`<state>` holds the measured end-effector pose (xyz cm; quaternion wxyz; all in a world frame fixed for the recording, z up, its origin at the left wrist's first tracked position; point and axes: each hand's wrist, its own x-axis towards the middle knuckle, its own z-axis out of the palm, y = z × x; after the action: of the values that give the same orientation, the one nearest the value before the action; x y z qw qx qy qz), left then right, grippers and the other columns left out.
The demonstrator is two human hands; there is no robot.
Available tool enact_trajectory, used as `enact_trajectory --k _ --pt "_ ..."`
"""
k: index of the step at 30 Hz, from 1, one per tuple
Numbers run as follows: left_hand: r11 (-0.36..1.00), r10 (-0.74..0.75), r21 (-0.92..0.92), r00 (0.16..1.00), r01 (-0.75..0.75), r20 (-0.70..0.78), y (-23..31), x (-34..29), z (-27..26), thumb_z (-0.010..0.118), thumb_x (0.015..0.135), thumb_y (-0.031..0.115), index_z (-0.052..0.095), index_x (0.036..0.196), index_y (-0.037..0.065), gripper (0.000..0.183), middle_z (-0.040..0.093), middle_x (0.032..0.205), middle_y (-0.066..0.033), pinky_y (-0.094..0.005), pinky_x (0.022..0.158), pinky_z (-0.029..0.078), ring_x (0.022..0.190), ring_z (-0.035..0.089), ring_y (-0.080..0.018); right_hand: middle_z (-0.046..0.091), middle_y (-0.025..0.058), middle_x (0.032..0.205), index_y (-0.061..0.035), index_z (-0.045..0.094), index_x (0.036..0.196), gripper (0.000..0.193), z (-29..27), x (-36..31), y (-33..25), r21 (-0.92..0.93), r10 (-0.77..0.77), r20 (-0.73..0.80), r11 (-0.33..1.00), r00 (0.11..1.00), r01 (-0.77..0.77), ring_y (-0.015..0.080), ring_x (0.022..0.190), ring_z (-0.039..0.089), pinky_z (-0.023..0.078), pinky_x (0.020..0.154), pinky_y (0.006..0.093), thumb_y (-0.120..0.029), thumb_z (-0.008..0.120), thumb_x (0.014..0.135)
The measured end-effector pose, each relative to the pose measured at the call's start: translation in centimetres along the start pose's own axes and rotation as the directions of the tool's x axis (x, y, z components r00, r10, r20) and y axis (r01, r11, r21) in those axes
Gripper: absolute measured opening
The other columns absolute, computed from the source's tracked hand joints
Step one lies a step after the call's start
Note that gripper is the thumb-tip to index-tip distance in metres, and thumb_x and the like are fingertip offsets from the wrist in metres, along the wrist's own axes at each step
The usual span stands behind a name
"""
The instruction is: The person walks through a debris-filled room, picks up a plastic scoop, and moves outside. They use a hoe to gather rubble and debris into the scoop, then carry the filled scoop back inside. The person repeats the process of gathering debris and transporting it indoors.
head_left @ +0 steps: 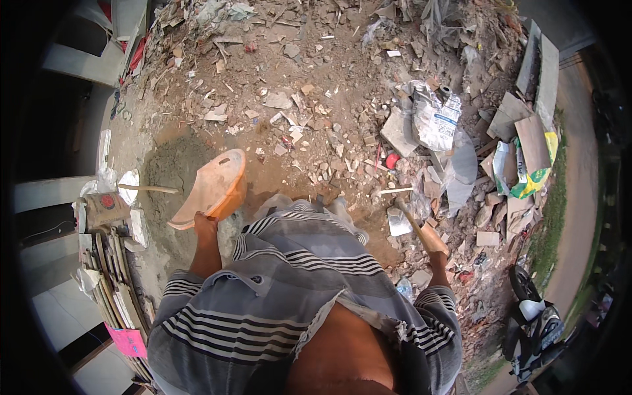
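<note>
Nearest the camera: grey woven shirt (283, 296), black and white stripe bands, frayed hem edge, bare skin below it. Left hand (205, 224) is clamped on the rim of an orange basin (227, 187), held out front-left above a damp grey sand patch (172, 161). Basin looks like hard plastic: curved wall, smooth, dusty pale inside, a small slot near the far rim, near edge cut or broken into a concave line. Right hand (438, 259) is at the near end of a tan tool (432, 238), wide curved piece plus a slim wood-like handle; fingers mostly hidden, can't tell how far they close. Ground ahead: coarse brown soil, angular rubble. Off right: crinkled white-silver bag (436, 122), flat grey slabs (397, 131), small red round object (392, 160).
</note>
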<state>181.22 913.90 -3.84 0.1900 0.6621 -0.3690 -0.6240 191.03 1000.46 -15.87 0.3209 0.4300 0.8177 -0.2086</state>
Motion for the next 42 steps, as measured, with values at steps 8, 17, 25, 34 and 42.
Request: enact_trajectory --k 8,17,25,34,42 --pt "0.967 -0.016 -0.253 0.990 -0.021 -0.140 -3.3 -2.1 -2.3 0.058 0.087 0.014 0.040 0.127 -0.008 0.048 0.049 0.129 -0.0238 -0.0586 0.084 0.050 0.107 0.057 -0.0413 0.049 0.0101 0.051 0.0007 0.059 0.079 0.012 7.2 5.8 -7.0 0.256 -0.795 0.165 0.606 0.584 0.753 0.0217 0.043 0.051 0.041 0.037 0.0353 -0.010 0.061 0.082" --pt "0.948 -0.032 -0.305 0.926 -0.091 -0.375 -4.3 -3.7 -1.8 0.066 0.081 0.014 0.045 0.119 -0.012 0.051 0.052 0.120 -0.0235 -0.0531 0.075 0.054 0.098 0.059 -0.0383 0.061 0.0059 0.067 -0.0097 0.066 0.073 0.011 -1.3 8.0 -26.9 -0.280 -0.688 0.657 0.156 0.308 0.947 0.0226 0.063 0.061 0.049 0.058 0.0369 -0.014 0.073 0.066" --pt "0.983 0.043 -0.163 0.973 -0.081 -0.227 -4.0 0.6 0.7 0.067 0.077 0.015 0.055 0.106 -0.010 0.040 0.058 0.098 -0.0195 -0.0455 0.070 0.053 0.083 0.060 -0.0305 0.055 0.0072 0.061 0.0004 0.063 0.087 0.018 -5.3 -6.8 -47.0 -0.061 -0.545 0.565 0.721 0.620 0.690 0.0183 0.049 0.054 0.042 0.044 0.0321 -0.013 0.066 0.075" --pt "0.984 -0.086 -0.172 0.960 0.040 -0.268 -2.7 6.4 4.0 0.067 0.080 0.019 0.053 0.117 -0.004 0.045 0.056 0.112 -0.0159 -0.0451 0.076 0.054 0.099 0.058 -0.0309 0.055 0.0034 0.067 0.0008 0.059 0.114 0.034 2.2 -22.2 -72.8 0.228 -0.651 0.494 0.737 0.577 0.636 0.0101 0.048 0.048 0.037 0.039 0.0256 -0.007 0.061 0.081" --pt "0.969 -0.051 -0.247 0.958 -0.022 -0.283 -2.9 9.1 5.0 0.064 0.077 0.007 0.056 0.085 -0.002 0.014 0.057 0.078 -0.0073 -0.0318 0.052 0.046 0.062 0.053 -0.0158 0.062 0.0095 0.072 0.0009 0.063 0.110 0.036 15.6 -26.5 -94.4 0.008 -0.831 0.417 0.409 0.369 0.913 0.0152 0.058 0.058 0.045 0.048 0.0325 -0.011 0.063 0.077"
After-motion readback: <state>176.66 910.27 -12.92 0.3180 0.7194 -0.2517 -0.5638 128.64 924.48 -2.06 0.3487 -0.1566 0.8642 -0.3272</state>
